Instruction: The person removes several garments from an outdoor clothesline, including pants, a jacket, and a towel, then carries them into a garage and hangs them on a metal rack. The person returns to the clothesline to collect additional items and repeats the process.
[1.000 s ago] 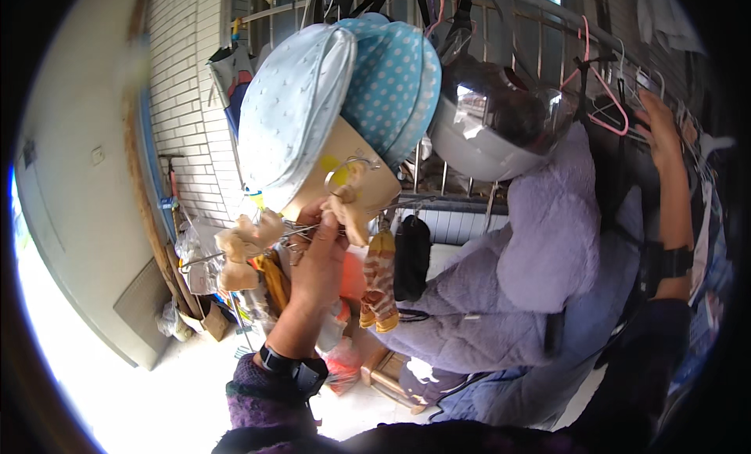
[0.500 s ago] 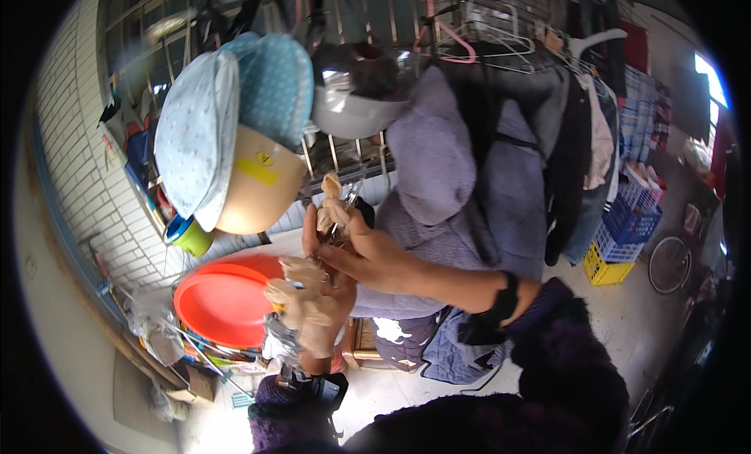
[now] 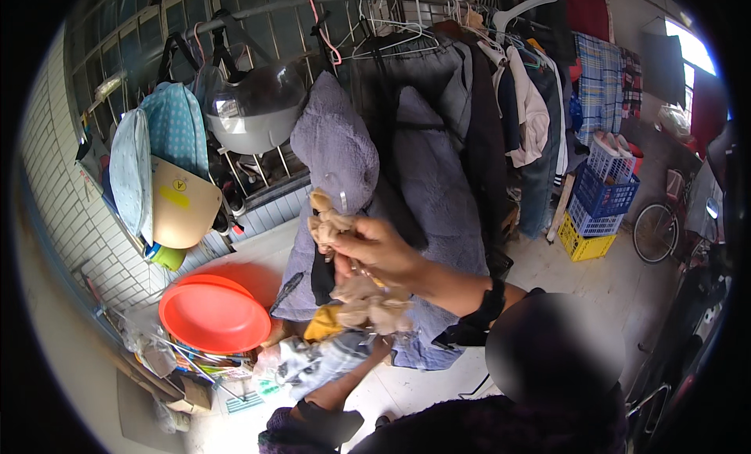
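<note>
The right hand point(image 3: 375, 250) pinches the top of a beige cloth point(image 3: 332, 223) before the hanging purple garment point(image 3: 336, 153); the left hand point(image 3: 375, 317) grips its bunched lower part. It looks light, soft and floppy, best taken by bunched folds.
</note>
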